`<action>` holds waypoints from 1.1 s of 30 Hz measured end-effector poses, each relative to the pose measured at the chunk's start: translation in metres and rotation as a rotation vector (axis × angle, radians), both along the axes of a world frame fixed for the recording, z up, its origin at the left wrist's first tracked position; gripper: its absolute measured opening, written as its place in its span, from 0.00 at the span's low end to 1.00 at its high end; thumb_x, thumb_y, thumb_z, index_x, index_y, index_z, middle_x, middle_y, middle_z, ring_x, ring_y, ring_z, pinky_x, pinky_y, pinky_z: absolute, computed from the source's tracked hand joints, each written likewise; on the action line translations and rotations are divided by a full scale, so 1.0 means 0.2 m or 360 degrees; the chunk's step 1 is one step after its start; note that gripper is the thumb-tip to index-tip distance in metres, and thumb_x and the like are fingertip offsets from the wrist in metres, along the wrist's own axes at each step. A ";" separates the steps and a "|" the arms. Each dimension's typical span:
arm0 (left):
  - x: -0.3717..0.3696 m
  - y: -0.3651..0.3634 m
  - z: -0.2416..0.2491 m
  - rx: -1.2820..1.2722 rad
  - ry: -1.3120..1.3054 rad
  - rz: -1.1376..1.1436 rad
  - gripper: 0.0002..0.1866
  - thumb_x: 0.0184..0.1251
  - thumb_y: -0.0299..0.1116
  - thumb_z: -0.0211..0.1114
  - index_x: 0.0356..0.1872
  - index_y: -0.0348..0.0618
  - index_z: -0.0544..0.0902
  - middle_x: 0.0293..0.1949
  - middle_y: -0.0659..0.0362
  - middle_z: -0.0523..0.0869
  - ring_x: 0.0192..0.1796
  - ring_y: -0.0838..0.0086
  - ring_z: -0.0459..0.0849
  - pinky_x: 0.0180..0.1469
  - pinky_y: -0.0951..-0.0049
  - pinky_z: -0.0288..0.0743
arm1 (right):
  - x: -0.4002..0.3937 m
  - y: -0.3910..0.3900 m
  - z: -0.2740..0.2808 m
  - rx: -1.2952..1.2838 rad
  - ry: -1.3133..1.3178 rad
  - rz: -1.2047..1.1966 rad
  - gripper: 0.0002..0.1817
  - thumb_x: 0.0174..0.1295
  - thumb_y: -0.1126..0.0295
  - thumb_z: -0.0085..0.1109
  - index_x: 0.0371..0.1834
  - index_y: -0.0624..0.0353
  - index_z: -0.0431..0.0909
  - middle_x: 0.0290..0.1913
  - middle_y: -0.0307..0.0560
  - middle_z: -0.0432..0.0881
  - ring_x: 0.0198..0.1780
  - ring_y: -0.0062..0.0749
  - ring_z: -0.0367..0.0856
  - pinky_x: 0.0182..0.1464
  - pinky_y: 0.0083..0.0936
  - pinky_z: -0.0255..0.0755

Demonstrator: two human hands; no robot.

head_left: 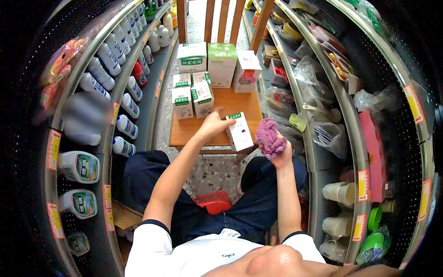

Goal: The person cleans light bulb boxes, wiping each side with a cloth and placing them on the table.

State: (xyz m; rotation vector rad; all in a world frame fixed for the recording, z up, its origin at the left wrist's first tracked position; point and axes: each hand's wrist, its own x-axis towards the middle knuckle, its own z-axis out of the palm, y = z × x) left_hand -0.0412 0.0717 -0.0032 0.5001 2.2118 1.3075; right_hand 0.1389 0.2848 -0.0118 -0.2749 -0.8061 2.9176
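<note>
My left hand (216, 124) grips the upper left corner of a white-and-green carton (239, 133), thumb on its face. That carton is tilted near the front right of a wooden chair seat (184, 130). A crumpled purple cloth (270, 138) is bunched in my right hand (282, 157), just right of the carton and apart from it. Several similar small cartons (183, 102), some marked 10W, stand to the left of my left hand. Behind them are a larger white-and-green box (192, 56), a tall green box (221, 64) and a white box with a red panel (248, 71).
Shelves close in on both sides. Bottles (100, 74) and spray cleaners (80, 167) line the left shelves; plastic cups (339, 193) and bagged goods (330, 138) fill the right. A red plastic object (214, 202) lies between my legs. Wooden chair slats (224, 21) rise behind the boxes.
</note>
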 end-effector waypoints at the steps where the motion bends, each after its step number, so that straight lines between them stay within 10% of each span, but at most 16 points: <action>1: -0.01 0.00 0.00 -0.0010 -0.0023 -0.0015 0.49 0.57 0.52 0.73 0.73 0.32 0.64 0.60 0.39 0.81 0.59 0.56 0.82 0.62 0.64 0.73 | 0.01 0.00 -0.02 -0.0108 -0.0018 0.0003 0.25 0.75 0.62 0.42 0.71 0.62 0.67 0.61 0.57 0.79 0.57 0.50 0.82 0.55 0.47 0.80; 13: 0.42 -0.02 0.11 0.0316 0.1134 0.0040 0.24 0.59 0.45 0.76 0.45 0.32 0.85 0.45 0.46 0.84 0.52 0.54 0.83 0.55 0.61 0.77 | 0.06 -0.24 0.08 0.0057 -0.0057 -0.0187 0.21 0.72 0.67 0.51 0.66 0.62 0.69 0.58 0.51 0.81 0.58 0.40 0.83 0.61 0.37 0.78; 21: 0.52 -0.11 0.22 0.0938 -0.0213 0.0201 0.09 0.74 0.34 0.63 0.41 0.38 0.81 0.33 0.67 0.84 0.37 0.88 0.78 0.39 0.82 0.72 | 0.14 -0.32 0.13 0.0602 -0.0155 -0.0369 0.13 0.75 0.72 0.51 0.57 0.64 0.78 0.52 0.45 0.85 0.52 0.27 0.84 0.57 0.28 0.77; 27: 0.47 -0.17 0.23 0.1016 -0.0287 0.0135 0.09 0.77 0.34 0.61 0.41 0.38 0.80 0.32 0.68 0.81 0.34 0.88 0.74 0.37 0.82 0.70 | 0.17 -0.31 0.09 0.1913 -0.0478 -0.0412 0.13 0.75 0.69 0.53 0.50 0.66 0.83 0.44 0.40 0.87 0.47 0.23 0.82 0.57 0.22 0.72; 33: 0.53 -0.18 0.29 0.0898 -0.0384 -0.0376 0.08 0.75 0.33 0.62 0.44 0.38 0.79 0.35 0.66 0.81 0.39 0.85 0.76 0.42 0.79 0.73 | 0.17 -0.42 0.16 0.1683 0.0309 0.0097 0.43 0.63 0.63 0.68 0.78 0.63 0.56 0.68 0.48 0.73 0.73 0.35 0.64 0.76 0.34 0.54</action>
